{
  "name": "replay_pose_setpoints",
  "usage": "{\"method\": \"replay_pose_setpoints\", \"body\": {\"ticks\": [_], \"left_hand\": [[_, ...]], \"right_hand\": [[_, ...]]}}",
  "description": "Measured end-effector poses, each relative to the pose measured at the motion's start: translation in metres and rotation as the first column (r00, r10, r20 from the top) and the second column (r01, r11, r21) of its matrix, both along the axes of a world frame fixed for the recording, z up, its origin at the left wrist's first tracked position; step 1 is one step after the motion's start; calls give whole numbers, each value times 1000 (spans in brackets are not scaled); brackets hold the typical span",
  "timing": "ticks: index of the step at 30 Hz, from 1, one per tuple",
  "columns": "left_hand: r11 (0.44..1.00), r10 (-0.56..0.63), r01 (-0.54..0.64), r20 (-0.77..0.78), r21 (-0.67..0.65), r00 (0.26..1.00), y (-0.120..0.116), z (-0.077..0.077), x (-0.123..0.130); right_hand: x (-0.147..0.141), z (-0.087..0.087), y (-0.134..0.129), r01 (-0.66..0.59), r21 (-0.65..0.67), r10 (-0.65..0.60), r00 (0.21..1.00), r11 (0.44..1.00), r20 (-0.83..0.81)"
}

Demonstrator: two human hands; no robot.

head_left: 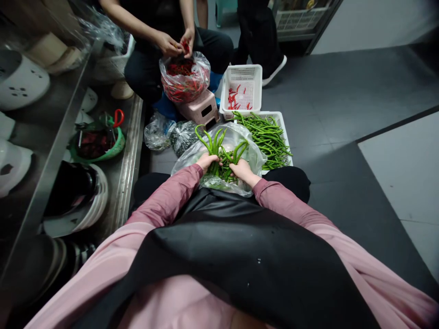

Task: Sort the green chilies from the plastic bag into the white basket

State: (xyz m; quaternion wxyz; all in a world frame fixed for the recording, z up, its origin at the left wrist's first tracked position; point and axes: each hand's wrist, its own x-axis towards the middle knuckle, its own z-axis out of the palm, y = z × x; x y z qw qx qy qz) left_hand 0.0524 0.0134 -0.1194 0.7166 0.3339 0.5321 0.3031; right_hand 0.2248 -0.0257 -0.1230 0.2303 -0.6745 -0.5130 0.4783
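My left hand (207, 161) is closed around a bunch of long green chili peppers (213, 142), whose tips fan upward. A smaller bunch of green chilies (238, 151) is gripped in my right hand (243, 169). Both hands are over an open clear plastic bag (192, 155) between my knees, with green stems and bits showing inside it. Beyond my right hand stands a white basket (285, 132) heaped with green chilies (265, 137). The undersides of my fingers are hidden.
A person (178, 43) opposite handles red chilies over a plastic bag (187, 87) on a pink stool (202, 107). Another white basket (254, 73) holds some red chilies. Tied plastic bags (187, 137) lie on the floor. At left, a metal shelf (128, 151) carries bowls and a green basket (118, 144).
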Motion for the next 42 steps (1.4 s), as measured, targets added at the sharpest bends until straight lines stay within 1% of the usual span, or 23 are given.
{"method": "replay_pose_setpoints", "body": {"ticks": [2, 3, 5, 7, 9, 11, 13, 15, 19, 20, 22, 24, 26, 29, 30, 31, 33, 35, 36, 37, 39, 41, 42], "left_hand": [[1000, 23, -23, 27, 21, 999, 0, 0, 1], [999, 24, -26, 42, 46, 999, -1, 1, 3], [995, 6, -13, 69, 102, 998, -4, 4, 6], [988, -10, -5, 92, 156, 996, -7, 7, 10], [980, 7, -29, 109, 197, 994, -9, 10, 14], [977, 28, -52, 118, 208, 993, -11, 10, 16], [982, 18, -43, 135, 186, 991, -13, 9, 17], [990, -5, -19, 170, 137, 985, -16, 6, 16], [999, -33, 31, 258, 12, 966, -23, 1, 10], [998, -56, 59, 273, -4, 960, -25, 1, 9], [996, -91, 93, 283, 6, 955, -26, 0, 8], [997, -70, 60, 269, 45, 961, -26, 0, 10], [997, 0, -18, 247, 70, 969, -24, 0, 12], [994, 56, -76, 230, 82, 972, -20, 1, 11], [993, 56, -79, 234, 87, 971, -18, 2, 10], [994, 48, -71, 244, 87, 969, -16, 4, 8], [997, 7, -28, 269, 71, 963, -13, 9, 4], [997, -59, 41, 287, 66, 956, -10, 16, 1], [995, -89, 70, 291, 75, 953, -9, 19, 1], [992, -112, 91, 291, 86, 950, -8, 21, 2], [989, -127, 101, 280, 105, 951, -6, 25, 4], [988, -119, 88, 254, 127, 960, -5, 29, 7], [987, -106, 72, 238, 147, 966, -5, 31, 9]], "right_hand": [[2, 2, 2, -41, 75, 29, 988, 996, 154], [3, 3, 3, -64, 113, 40, 978, 992, 205], [2, 6, 4, -88, 167, 48, 971, 982, 233], [0, 8, 4, -104, 184, 59, 970, 977, 238], [-5, 11, 3, -140, 197, 89, 965, 970, 248], [-10, 15, 1, -199, 223, 139, 956, 954, 258], [-16, 19, -2, -257, 248, 185, 942, 934, 281], [-22, 23, -4, -300, 238, 218, 923, 924, 317], [-32, 27, -2, -325, 110, 262, 886, 939, 382], [-33, 28, 0, -328, 80, 275, 882, 941, 383], [-36, 29, 4, -342, 40, 303, 877, 939, 373], [-37, 31, 6, -358, 20, 328, 876, 934, 354], [-35, 33, 6, -398, 24, 368, 868, 917, 333], [-28, 36, 3, -455, 109, 421, 875, 884, 237], [-24, 36, 3, -441, 145, 416, 893, 886, 171], [-20, 37, 4, -390, 168, 381, 921, 905, 82], [-13, 39, 8, -227, 168, 248, 962, 959, -115], [-10, 41, 15, -71, 149, 110, 955, 986, -275], [-11, 42, 18, -23, 146, 71, 942, 989, -328], [-12, 44, 21, -3, 152, 58, 932, 988, -359], [-15, 47, 24, 5, 189, 60, 939, 982, -338], [-15, 51, 25, -34, 296, 93, 978, 955, -188], [-14, 53, 25, -89, 373, 126, 989, 923, -76]]}}
